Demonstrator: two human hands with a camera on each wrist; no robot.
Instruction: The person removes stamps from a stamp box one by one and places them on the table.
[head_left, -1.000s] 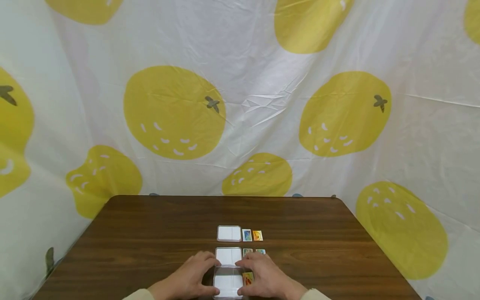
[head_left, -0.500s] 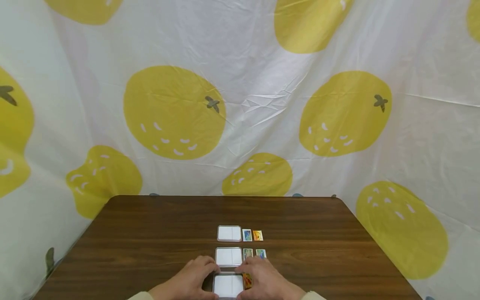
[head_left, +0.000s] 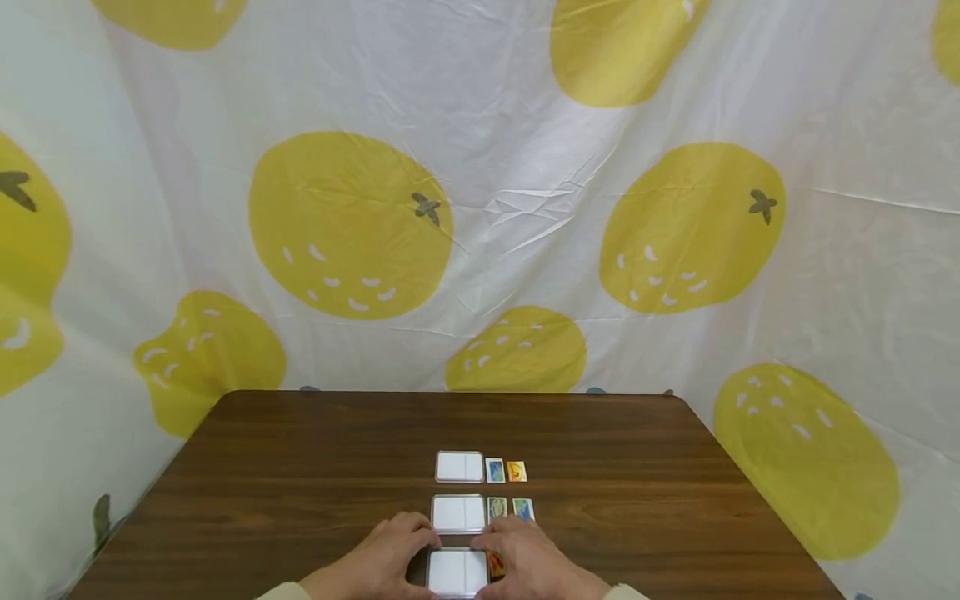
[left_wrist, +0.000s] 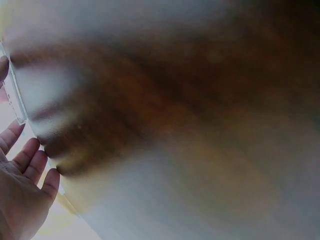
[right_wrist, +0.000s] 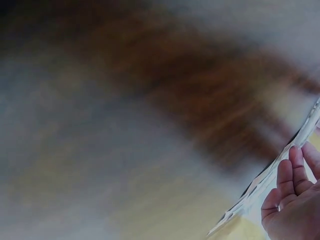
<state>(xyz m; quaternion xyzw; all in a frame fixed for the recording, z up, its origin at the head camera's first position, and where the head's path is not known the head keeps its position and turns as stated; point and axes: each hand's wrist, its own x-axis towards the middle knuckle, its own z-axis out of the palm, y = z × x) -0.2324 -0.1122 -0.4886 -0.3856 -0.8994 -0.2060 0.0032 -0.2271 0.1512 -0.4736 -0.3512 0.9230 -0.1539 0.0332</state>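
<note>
A clear, flat rectangular case (head_left: pixel 456 573) with a white two-part insert lies at the table's front, between both hands. My left hand (head_left: pixel 381 557) holds its left side, index finger at the far corner and thumb at the near one. On the right side my right hand (head_left: pixel 531 558) grips it the same way. In the left wrist view, the case's clear edge (left_wrist: pixel 16 92) spans from thumb to index finger, the other fingers loosely extended. A red and yellow picture stamp (head_left: pixel 495 565) shows partly beneath the right hand. The right wrist view shows mostly fingers and a blurred reflection.
Two similar cases lie farther back, a middle one (head_left: pixel 458 513) and a far one (head_left: pixel 460 467). Beside the middle case are two greenish stamps (head_left: pixel 497 507); beside the far case, a blue stamp (head_left: pixel 495 471) and an orange one (head_left: pixel 517 472). Dark wooden table (head_left: pixel 300 467); patterned curtain (head_left: pixel 517 250) behind.
A clear cover held above the nearest case has come down flat onto it. Both hands have lowered slightly toward the front with it, then stay nearly still.
</note>
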